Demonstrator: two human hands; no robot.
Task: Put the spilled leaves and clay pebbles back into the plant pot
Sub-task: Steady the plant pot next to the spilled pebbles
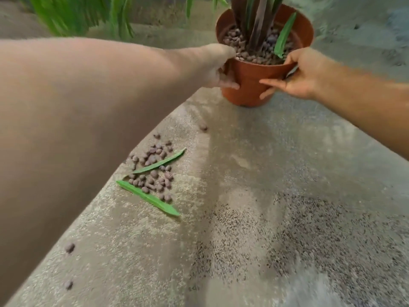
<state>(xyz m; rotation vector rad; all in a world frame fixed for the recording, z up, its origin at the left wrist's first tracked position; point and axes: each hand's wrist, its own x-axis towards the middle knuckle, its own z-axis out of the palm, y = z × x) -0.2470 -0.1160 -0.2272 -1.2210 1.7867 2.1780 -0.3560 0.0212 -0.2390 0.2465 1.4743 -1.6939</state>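
A terracotta-coloured plastic plant pot (250, 85) stands upright on the speckled floor at the top of the view, filled with clay pebbles around dark plant stems. A loose green leaf (284, 35) leans inside it on the right. My left hand (219, 67) grips the pot's left side, thumb over the rim. My right hand (296, 74) holds the right side, fingers spread on the wall. A heap of spilled clay pebbles (152, 169) lies on the floor below and to the left, with two green leaves, one (159, 163) across the heap and one (148, 198) at its near edge.
Stray pebbles lie apart from the heap: one (203, 127) nearer the pot, two (69, 248) (68, 284) near the bottom left. A bushy green plant (77, 16) stands at the top left. My left forearm (77, 120) hides much of the floor on the left.
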